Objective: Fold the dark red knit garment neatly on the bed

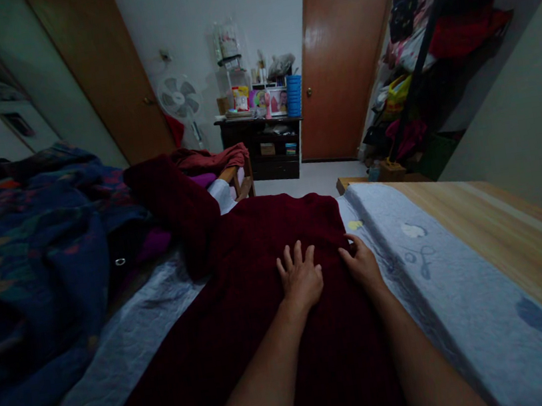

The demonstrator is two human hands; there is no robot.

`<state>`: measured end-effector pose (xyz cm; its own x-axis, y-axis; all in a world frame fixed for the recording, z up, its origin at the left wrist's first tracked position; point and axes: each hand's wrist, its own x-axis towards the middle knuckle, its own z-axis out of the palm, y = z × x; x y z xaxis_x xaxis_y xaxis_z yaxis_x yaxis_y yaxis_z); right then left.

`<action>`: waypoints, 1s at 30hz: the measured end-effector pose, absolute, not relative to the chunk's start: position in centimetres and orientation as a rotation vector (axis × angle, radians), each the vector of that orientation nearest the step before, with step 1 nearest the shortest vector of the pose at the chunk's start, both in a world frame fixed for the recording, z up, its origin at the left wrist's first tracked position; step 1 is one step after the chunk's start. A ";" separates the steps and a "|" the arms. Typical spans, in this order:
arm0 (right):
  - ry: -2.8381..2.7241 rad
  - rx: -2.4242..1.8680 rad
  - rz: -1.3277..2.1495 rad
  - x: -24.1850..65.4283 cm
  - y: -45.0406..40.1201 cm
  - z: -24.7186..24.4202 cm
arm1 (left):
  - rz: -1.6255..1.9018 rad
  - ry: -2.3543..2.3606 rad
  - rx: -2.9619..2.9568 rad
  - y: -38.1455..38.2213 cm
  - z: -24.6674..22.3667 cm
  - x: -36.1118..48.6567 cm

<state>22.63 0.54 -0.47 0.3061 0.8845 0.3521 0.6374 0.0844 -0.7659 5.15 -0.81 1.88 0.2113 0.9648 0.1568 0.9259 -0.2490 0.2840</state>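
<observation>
A dark red garment lies spread over the light blue bedding, with one part of it folded out to the left. My left hand rests flat on its middle, fingers spread. At the garment's right edge is my right hand, its fingers bent and its thumb apart from them; the fingertips touch or nearly touch the edge, and whether they hold cloth is hard to make out.
Blue patterned clothes are heaped at the left. A wooden board lies along the right side of the bedding. Beyond the bed stand a dark cabinet, a fan and a rack with hanging bags.
</observation>
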 end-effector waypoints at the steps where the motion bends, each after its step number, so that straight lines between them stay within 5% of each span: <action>1: -1.408 -1.588 0.362 22.7 0.6 -0.5 | 0.435 1.837 2.340 -0.8 1.8 5.2; 22: -1.488 -1.715 0.462 24.5 6.0 -0.7 | 0.486 1.855 2.291 -0.5 1.5 5.2; 30: -1.463 -1.688 0.243 24.1 7.6 -2.3 | 0.496 1.874 2.312 -0.6 1.4 5.4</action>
